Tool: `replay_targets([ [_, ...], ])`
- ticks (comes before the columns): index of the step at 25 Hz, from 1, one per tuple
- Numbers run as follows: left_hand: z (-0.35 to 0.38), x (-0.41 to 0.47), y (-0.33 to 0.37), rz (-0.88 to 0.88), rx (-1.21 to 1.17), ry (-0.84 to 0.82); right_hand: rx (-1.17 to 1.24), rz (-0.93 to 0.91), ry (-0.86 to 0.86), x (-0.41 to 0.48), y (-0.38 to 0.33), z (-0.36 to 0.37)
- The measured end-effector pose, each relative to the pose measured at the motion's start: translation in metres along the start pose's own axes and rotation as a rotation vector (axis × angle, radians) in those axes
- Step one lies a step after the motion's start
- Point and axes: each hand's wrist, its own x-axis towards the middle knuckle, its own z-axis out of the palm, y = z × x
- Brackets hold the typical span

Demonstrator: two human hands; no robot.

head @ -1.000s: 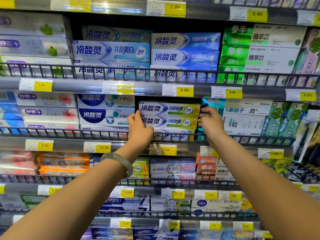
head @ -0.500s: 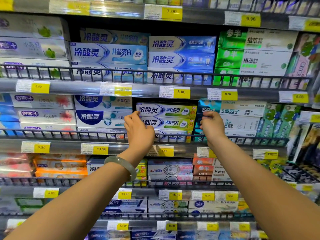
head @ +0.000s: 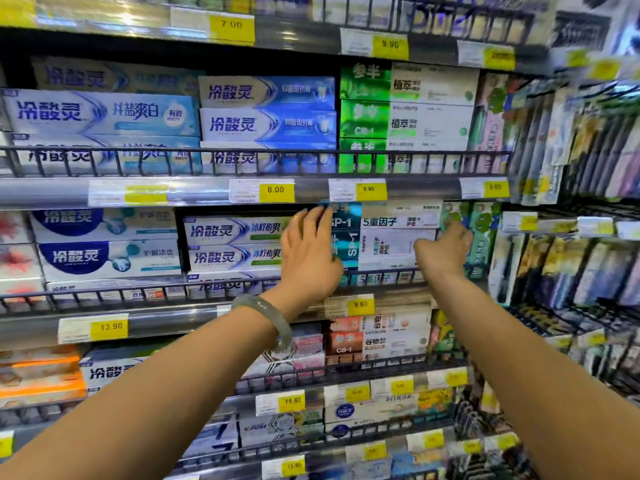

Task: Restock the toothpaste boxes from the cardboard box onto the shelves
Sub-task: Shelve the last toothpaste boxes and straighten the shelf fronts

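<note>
1. Squaring-up step, I reckon: SP-1 toothpaste boxes (head: 398,237) sat on the middle shelf (head: 173,320), centre-right of frame, behind the rail (head: 381,272).
2. Left grip (head: 308,258) lay spread flat on their left end; right grip (head: 443,251) curled at the right end, couldn't tell if pinching.
3. Next up: probably fetch more; cardboard box wasn't in view.

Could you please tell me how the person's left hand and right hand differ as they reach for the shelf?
The left hand wears a pale green bangle on its wrist; the right hand has a bare wrist. The left hand's fingers are straight, flat on the box fronts; the right hand's fingers bend at the right end of the teal-and-white boxes. Both reach to the same shelf.
</note>
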Motion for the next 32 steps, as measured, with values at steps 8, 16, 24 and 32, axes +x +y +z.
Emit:
replay_targets([
  [8,0.017,0.022,0.006,-0.102,0.131,0.025,-0.219,-0.147,-0.112,0.011,0.014,0.002],
  [16,0.022,0.019,0.011,-0.038,0.146,0.146,-0.074,-0.147,-0.072,0.016,0.015,0.011],
  [24,0.025,0.013,0.008,-0.021,0.157,0.134,-0.072,-0.127,-0.055,0.015,0.015,0.012],
  [32,0.022,-0.01,-0.001,0.002,0.095,0.066,-0.107,-0.131,0.014,-0.012,0.008,0.025],
])
